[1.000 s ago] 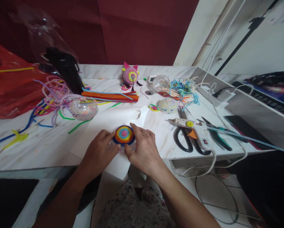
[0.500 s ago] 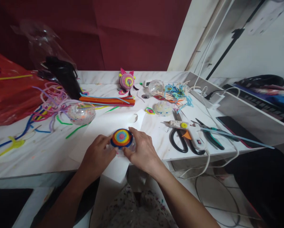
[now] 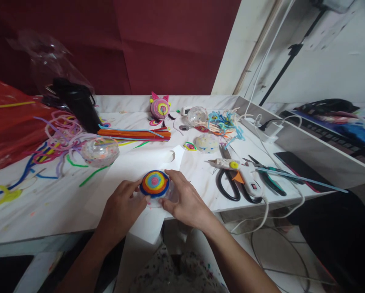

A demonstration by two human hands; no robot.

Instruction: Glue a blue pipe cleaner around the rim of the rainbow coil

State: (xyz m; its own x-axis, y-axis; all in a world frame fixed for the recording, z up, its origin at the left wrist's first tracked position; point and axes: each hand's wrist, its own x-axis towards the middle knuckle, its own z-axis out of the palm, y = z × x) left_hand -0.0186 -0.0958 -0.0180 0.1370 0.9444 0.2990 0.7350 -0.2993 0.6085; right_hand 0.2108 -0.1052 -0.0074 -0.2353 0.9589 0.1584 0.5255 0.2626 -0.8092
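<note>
Hands meet at the near edge of the white marbled table (image 3: 48, 203), both closed around one small thing: a round disc of coiled pipe cleaner in rings of blue, orange, yellow and pink (image 3: 154, 184), seated on a clear plastic half-ball whose rim shows just below it. The left hand (image 3: 121, 207) curls its fingers against the disc's left side, thumb up by the rim; the right hand (image 3: 185, 201) wraps the right side, forefinger arched over the far edge and thumb pressed in at the near edge. The piece rests on a white sheet of paper (image 3: 133, 162) that overhangs the table edge.

Just right of the hands lie a white hot-glue gun with a yellow dot and orange trigger (image 3: 243, 173), black-handled scissors (image 3: 228, 185) under it, and green-handled pliers (image 3: 269, 177) beside them. Farther back lies a flat bundle of orange and red pipe cleaners (image 3: 135, 134), and behind it a small pink coiled figure with pointed ears (image 3: 159, 108). A clear plastic ball speckled with coloured bits (image 3: 99, 151) sits left of the paper, near a loose tangle of pink and purple pipe cleaners (image 3: 62, 132). A red plastic bag (image 3: 8, 130) fills the far left
</note>
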